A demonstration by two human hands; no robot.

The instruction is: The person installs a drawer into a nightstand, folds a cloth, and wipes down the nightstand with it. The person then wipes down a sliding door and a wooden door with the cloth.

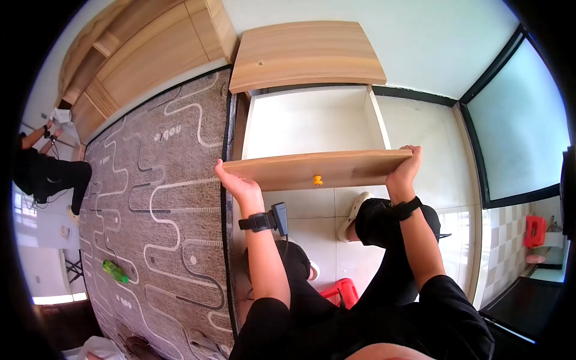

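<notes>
A wooden drawer point(276, 171) with a white inside is pulled out of the wooden nightstand point(312, 51) in front of me. My left hand point(241, 185) grips the left end of its front panel, the thumb up at the edge and the other fingers mostly hidden. At the opposite end my right hand point(406, 168) is closed on the panel, its fingers bent over the upper corner. Between the hands, a small yellow knob point(318, 180) sits on the panel's face. Nothing lies in the visible part of the drawer.
Left of the nightstand is a bed mattress point(162, 198) with a patterned cover and a green bottle point(115, 271) on it. Another person point(51, 171) stands beyond the bed. A red stool point(342, 293) is beneath me; a black-framed glass door point(516, 120) is at right.
</notes>
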